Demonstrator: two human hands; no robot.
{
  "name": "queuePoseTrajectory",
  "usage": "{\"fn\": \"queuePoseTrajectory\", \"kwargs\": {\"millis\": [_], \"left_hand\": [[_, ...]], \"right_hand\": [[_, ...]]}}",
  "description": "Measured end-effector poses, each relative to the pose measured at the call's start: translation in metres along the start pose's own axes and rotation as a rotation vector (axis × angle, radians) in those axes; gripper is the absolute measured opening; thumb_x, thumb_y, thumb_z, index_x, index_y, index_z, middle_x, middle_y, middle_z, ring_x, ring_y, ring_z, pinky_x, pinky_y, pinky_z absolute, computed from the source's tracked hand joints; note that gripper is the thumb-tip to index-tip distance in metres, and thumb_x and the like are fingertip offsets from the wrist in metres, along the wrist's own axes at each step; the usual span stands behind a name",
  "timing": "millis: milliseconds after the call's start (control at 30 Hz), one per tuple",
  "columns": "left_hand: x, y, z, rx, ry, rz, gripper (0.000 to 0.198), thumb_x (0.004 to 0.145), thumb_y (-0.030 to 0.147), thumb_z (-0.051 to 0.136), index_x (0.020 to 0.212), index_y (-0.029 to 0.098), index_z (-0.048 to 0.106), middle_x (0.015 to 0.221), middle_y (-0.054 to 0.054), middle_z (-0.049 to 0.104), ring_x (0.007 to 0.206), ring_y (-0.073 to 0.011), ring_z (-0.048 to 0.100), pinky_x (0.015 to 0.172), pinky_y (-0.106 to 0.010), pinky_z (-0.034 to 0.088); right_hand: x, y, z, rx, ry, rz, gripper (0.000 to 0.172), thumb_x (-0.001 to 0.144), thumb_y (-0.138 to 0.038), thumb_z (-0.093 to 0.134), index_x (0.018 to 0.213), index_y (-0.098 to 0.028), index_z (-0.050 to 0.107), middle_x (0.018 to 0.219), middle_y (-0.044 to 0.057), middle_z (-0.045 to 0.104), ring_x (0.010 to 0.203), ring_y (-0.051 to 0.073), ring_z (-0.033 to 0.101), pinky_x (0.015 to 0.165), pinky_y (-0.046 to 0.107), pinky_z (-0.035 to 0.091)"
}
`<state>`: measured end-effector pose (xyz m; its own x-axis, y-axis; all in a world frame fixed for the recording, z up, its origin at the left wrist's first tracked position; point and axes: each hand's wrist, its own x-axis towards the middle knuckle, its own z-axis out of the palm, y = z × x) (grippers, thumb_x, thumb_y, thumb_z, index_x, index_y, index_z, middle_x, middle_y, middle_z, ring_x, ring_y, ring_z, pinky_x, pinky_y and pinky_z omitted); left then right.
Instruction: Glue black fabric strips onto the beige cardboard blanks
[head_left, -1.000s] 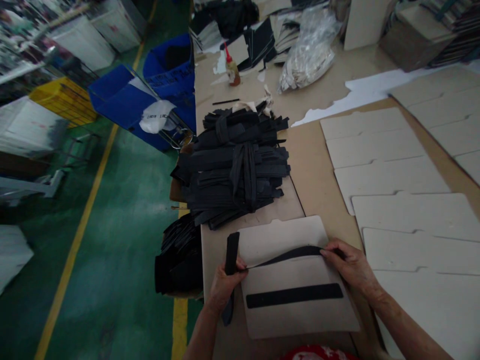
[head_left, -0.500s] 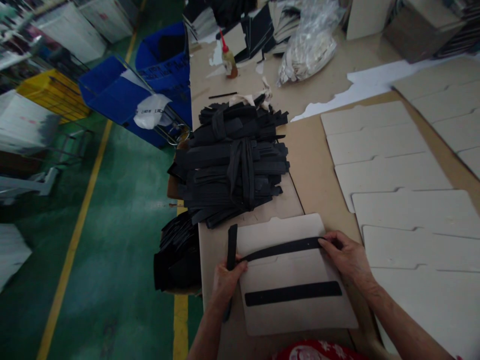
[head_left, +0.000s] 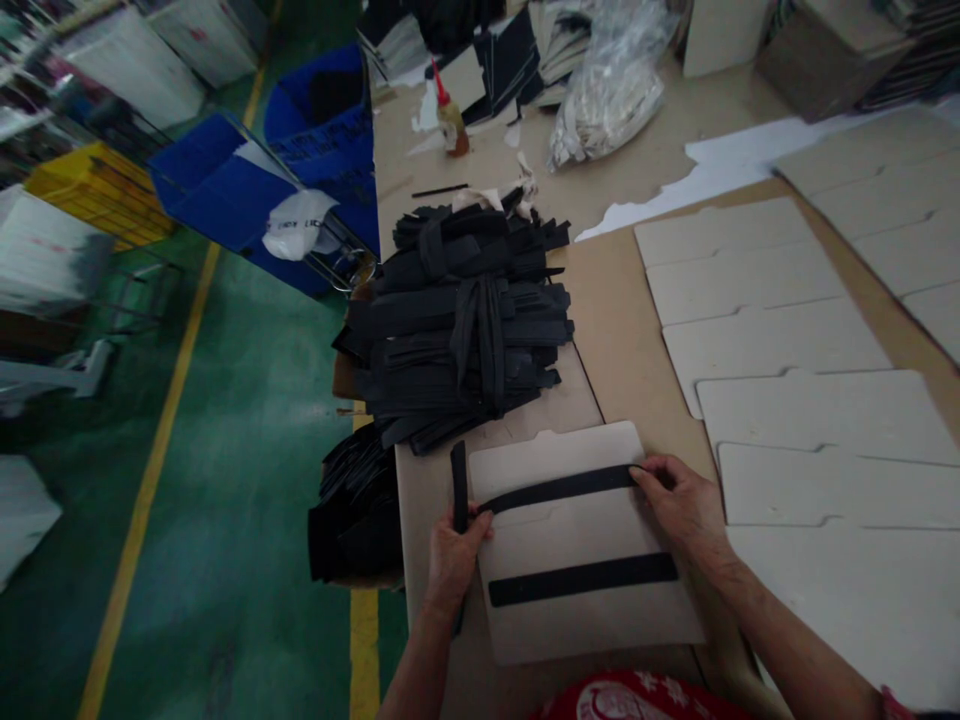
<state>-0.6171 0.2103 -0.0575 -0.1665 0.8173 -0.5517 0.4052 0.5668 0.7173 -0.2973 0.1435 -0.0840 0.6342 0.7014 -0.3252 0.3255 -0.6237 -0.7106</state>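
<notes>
A black strip [head_left: 559,490] stretches between my two hands over the upper beige panel [head_left: 555,448]. My left hand [head_left: 453,550] pinches its left end and also holds a second black strip [head_left: 459,480], which points upward past the fingers. At the other end, my right hand [head_left: 679,500] is closed with thumb and finger on the strip. Nearer to me, another black strip [head_left: 583,580] lies flat across a lower beige panel [head_left: 592,632]. The panels overlap, each with a small stepped edge.
Bundles of black strips [head_left: 480,330] are heaped beyond my hands. Rows of overlapping beige panels [head_left: 817,410] cover the right side. Farther back are a red-tipped glue bottle [head_left: 451,120] and a clear plastic bag [head_left: 607,100]. Blue bins [head_left: 210,190] stand on the green floor at left.
The view has shifted slightly. The strip between my hands appears a little straighter over the panel; both hands keep their grip on it.
</notes>
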Motion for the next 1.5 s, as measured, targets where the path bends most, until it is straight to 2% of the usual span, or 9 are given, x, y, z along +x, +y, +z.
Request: {"fn": "queuePoseTrajectory", "kwargs": {"millis": [300,467,567,767,1033,1200,1333,1500], "left_hand": [[-0.003,0.006,0.002,0.008,0.019,0.015,0.040,0.060,0.051,0.081,0.079,0.018,0.069,0.055,0.000,0.066,0.059,-0.0218,0.065,0.061,-0.030,0.051],[-0.006,0.008,0.004,-0.006,0.015,0.006,0.031,0.063,0.044,0.078,0.079,0.019,0.066,0.054,0.002,0.064,0.057,-0.0189,0.063,0.063,-0.029,0.049],[-0.006,0.007,0.006,-0.010,0.014,0.009,0.025,0.064,0.038,0.076,0.077,0.020,0.066,0.054,0.003,0.064,0.058,-0.0181,0.063,0.064,-0.028,0.049],[-0.007,-0.002,0.002,-0.059,-0.036,0.044,0.020,0.066,0.034,0.074,0.076,0.020,0.066,0.057,0.003,0.063,0.061,-0.0174,0.062,0.066,-0.028,0.049],[-0.010,-0.013,-0.010,-0.119,-0.150,0.123,0.020,0.060,0.030,0.081,0.070,0.017,0.070,0.074,-0.002,0.070,0.076,-0.0204,0.064,0.076,-0.030,0.051],[-0.009,-0.013,0.000,-0.132,-0.086,0.066,0.019,0.068,0.032,0.076,0.077,0.017,0.069,0.061,0.002,0.065,0.062,-0.0169,0.061,0.066,-0.028,0.048],[-0.007,-0.009,0.010,-0.111,-0.014,0.015,0.016,0.073,0.032,0.072,0.078,0.019,0.066,0.050,0.005,0.058,0.052,-0.0147,0.058,0.058,-0.025,0.044],[-0.006,-0.005,0.015,-0.082,0.042,-0.006,0.017,0.073,0.032,0.074,0.077,0.019,0.064,0.056,0.005,0.059,0.047,-0.0121,0.057,0.051,-0.022,0.040]], "right_hand": [[-0.001,-0.004,0.003,-0.040,0.034,-0.086,0.036,0.075,-0.059,0.060,0.079,-0.023,0.066,0.070,0.005,0.068,0.066,0.023,0.061,0.071,0.038,0.049],[-0.003,-0.003,0.003,-0.132,0.106,-0.289,0.033,0.081,-0.054,0.056,0.087,-0.022,0.063,0.090,0.009,0.066,0.080,0.025,0.063,0.074,0.038,0.049],[0.000,0.002,0.003,-0.167,0.066,-0.360,0.029,0.084,-0.050,0.053,0.085,-0.023,0.063,0.091,0.008,0.065,0.079,0.024,0.062,0.073,0.038,0.049],[0.006,0.009,0.004,-0.187,0.007,-0.271,0.031,0.078,-0.054,0.053,0.081,-0.025,0.064,0.085,0.006,0.068,0.075,0.025,0.060,0.072,0.040,0.048],[0.009,0.007,-0.001,-0.224,-0.010,-0.174,0.030,0.070,-0.055,0.057,0.079,-0.028,0.065,0.088,0.009,0.071,0.075,0.029,0.063,0.072,0.044,0.047],[0.012,0.006,-0.003,-0.253,-0.034,-0.048,0.029,0.064,-0.057,0.061,0.076,-0.030,0.065,0.083,0.008,0.070,0.073,0.032,0.064,0.071,0.047,0.048],[0.014,0.013,-0.002,-0.276,-0.038,-0.090,0.029,0.067,-0.059,0.061,0.076,-0.031,0.065,0.087,0.008,0.071,0.075,0.033,0.064,0.071,0.047,0.047],[0.014,0.012,0.000,-0.256,-0.033,-0.067,0.029,0.066,-0.057,0.062,0.076,-0.030,0.066,0.084,0.008,0.071,0.072,0.032,0.064,0.070,0.047,0.046]]}}
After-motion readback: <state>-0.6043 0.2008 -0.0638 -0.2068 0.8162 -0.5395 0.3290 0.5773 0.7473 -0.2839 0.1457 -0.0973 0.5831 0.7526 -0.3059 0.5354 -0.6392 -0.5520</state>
